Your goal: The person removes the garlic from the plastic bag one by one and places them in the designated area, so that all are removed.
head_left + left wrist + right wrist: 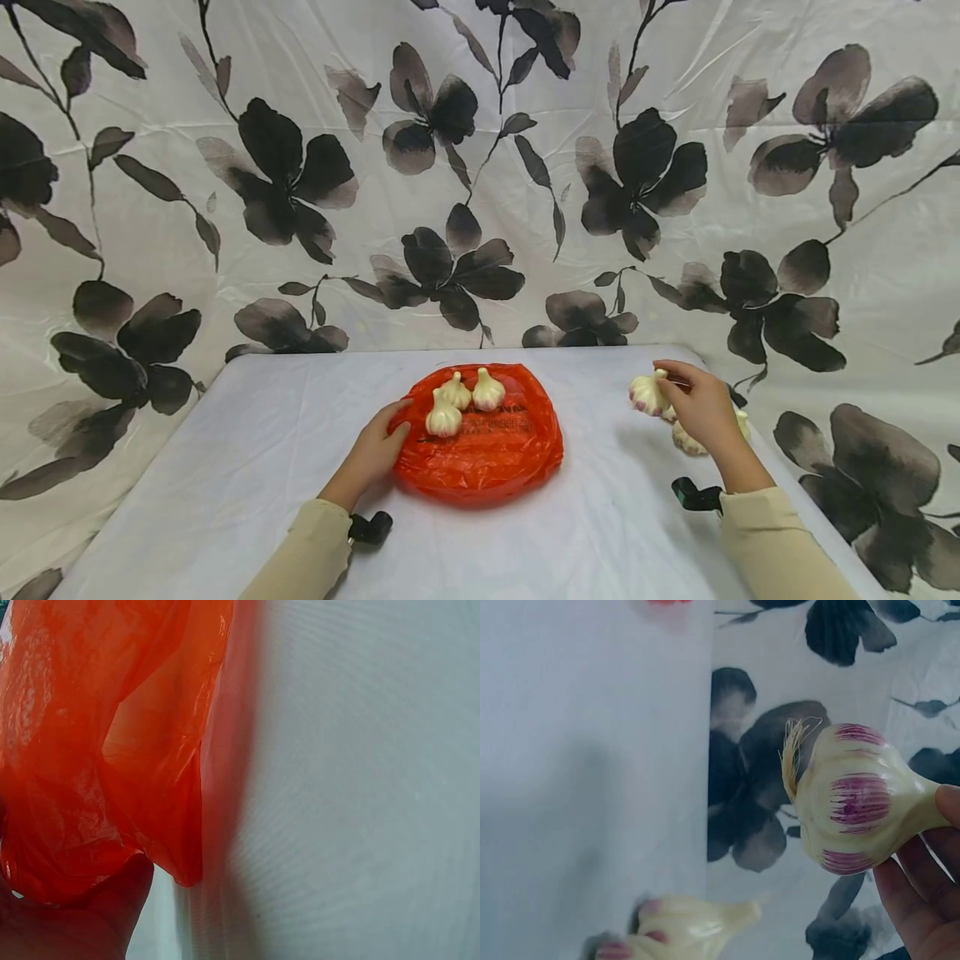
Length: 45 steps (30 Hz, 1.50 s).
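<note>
A red plastic bag (pixel 487 471) lies spread in a rounded shape on the white table, with three garlic bulbs (pixel 443 419) on its upper left part. My left hand (pixel 372 450) holds the bag's left edge; in the left wrist view the thumb (pixel 135 889) presses against the red plastic, and the other fingers are mostly hidden. Over the table's right side, my right hand (pixel 701 408) pinches another garlic bulb (pixel 855 799) by its stem, roots pointing away from the fingers. More garlic bulbs (pixel 688 440) lie beneath that hand, partly covered by it.
The table (pixel 247 467) has a white cover, and its right edge runs close beside the loose garlic. A pale cloth with dark flowers (pixel 540 192) hangs behind the table. Each wrist carries a small black camera (pixel 370 528).
</note>
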Available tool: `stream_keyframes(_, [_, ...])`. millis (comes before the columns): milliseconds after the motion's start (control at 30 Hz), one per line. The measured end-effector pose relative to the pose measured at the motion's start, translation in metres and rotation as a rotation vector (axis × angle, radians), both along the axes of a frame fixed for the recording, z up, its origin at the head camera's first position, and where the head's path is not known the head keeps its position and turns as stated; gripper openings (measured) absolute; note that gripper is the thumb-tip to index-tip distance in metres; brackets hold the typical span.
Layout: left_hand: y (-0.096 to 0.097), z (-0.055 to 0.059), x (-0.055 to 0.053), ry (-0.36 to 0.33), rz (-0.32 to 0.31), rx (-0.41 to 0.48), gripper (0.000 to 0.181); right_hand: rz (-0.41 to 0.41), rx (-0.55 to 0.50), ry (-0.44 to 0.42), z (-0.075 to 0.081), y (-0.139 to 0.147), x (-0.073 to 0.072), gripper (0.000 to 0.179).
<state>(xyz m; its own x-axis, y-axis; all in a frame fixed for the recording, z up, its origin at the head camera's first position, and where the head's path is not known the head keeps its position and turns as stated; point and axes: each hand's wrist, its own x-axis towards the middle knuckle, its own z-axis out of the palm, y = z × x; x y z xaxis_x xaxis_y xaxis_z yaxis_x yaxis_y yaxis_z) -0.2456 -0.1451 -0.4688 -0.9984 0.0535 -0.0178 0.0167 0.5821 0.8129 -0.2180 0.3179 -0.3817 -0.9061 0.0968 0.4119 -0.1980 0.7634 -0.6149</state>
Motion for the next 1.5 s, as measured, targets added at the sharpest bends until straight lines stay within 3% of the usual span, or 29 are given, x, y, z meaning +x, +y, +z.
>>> stream_keyframes(367, [0.000,0.000,0.001,-0.006,0.001,0.002,0.048,-0.033,0.011,-0.064,0.004,0.028,0.014,0.035])
stream_keyframes(667, [0.001,0.000,0.000,-0.008,-0.005,0.001,0.048,-0.094,0.050,-0.036,0.009,0.047,0.026,0.035])
stream_keyframes(933, [0.000,0.000,-0.001,0.003,-0.009,-0.004,0.047,-0.137,0.037,-0.061,0.010,0.059,0.030,0.035])
stream_keyframes(1300, [-0.001,-0.001,-0.001,0.023,-0.026,-0.007,0.048,-0.147,0.068,-0.066,0.001,0.082,0.035,0.034])
stream_keyframes(1500, [-0.002,-0.001,-0.001,0.015,-0.024,-0.004,0.048,-0.150,0.044,-0.121,-0.007,0.096,0.037,0.035])
